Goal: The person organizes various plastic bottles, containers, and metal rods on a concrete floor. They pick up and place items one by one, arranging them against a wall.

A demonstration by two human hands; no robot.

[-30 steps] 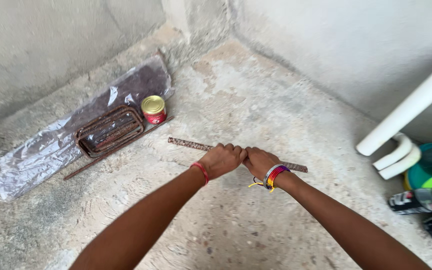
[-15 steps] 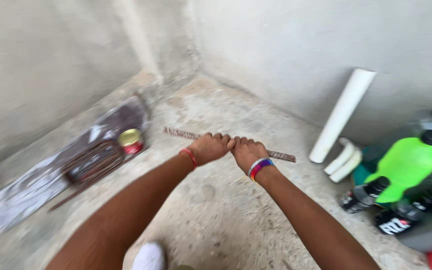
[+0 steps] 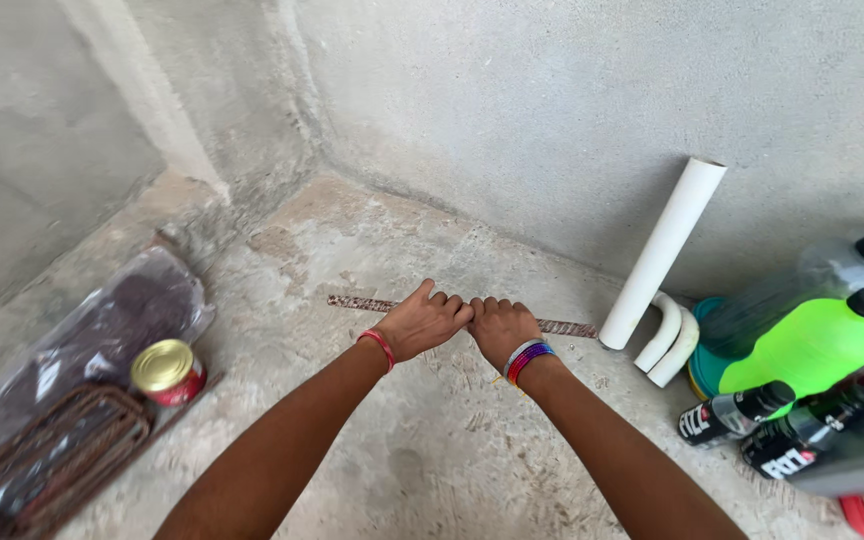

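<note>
A long, thin, rust-brown ribbed metal rod (image 3: 357, 302) lies across the concrete floor near the wall corner. My left hand (image 3: 424, 322), with a red band at the wrist, and my right hand (image 3: 499, 330), with coloured bangles, press down side by side on the rod's middle. Fingers of both hands curl over it. The rod's ends stick out to the left and to the right, toward a white pipe.
A white pipe (image 3: 662, 252) leans on the wall, with white pipe bends (image 3: 668, 337) at its foot. Green and dark bottles (image 3: 807, 350) crowd the right side. At left, a small gold-lidded red can (image 3: 166, 372) stands by a rusty wire frame (image 3: 52, 450) on a plastic sheet (image 3: 102, 330).
My view has swung up and to the right, showing more wall and the bottles. Both hands stay together on the rod, which keeps its place on the floor.
</note>
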